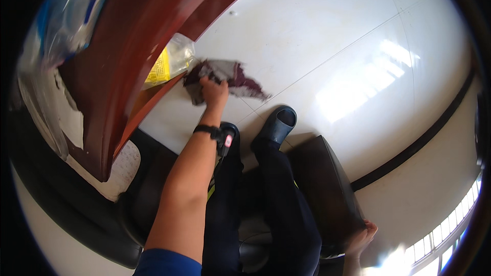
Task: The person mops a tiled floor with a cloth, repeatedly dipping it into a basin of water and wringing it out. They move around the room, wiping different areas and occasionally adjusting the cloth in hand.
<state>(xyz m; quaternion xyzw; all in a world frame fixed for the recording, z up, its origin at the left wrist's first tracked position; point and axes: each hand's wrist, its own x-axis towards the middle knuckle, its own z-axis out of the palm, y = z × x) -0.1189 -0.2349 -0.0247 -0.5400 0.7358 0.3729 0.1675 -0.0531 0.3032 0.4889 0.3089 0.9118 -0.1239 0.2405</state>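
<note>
A ragged grey and maroon cloth (238, 74) is bunched in my left hand (214, 91), just over the pale tiled floor beside a red-brown wooden table. The cloth's frayed end trails off to the right. On my left wrist sits a black band with a small dark device (225, 142). At the lower right, my right hand (361, 237) grips the near corner of a black padded seat (327, 189), its fingers curled over the edge.
The dark red table (123, 46) rises at the left, with clear plastic bags (76, 20) on it. Under its edge is a clear and yellow bag (162, 66). My feet wear dark clogs (280, 122). A black curved strip (419, 143) runs along the right.
</note>
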